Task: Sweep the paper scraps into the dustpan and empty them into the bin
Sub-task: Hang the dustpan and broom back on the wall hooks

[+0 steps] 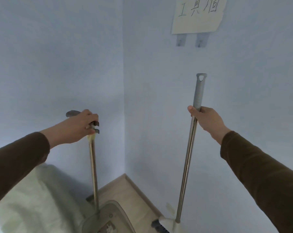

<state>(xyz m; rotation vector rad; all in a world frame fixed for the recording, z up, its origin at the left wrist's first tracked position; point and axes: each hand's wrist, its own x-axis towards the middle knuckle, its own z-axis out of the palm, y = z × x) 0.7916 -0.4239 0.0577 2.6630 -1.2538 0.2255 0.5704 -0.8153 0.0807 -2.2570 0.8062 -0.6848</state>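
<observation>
I stand in a room corner with pale blue walls. My left hand [82, 126] is closed around the grey top grip of the dustpan handle [93, 174], a metal pole running down to the translucent grey dustpan [107, 217] on the floor. My right hand [207, 121] grips the broom handle [187, 163] just below its grey end cap. The broom head [164, 225] rests on the floor at the bottom edge. No paper scraps or bin show in this view.
A paper sign [198, 14] with handwritten characters hangs on the right wall above two small wall hooks [190, 41]. A pale, cloth-covered shape [36, 202] fills the lower left. Light wood floor [125, 187] and skirting show in the corner.
</observation>
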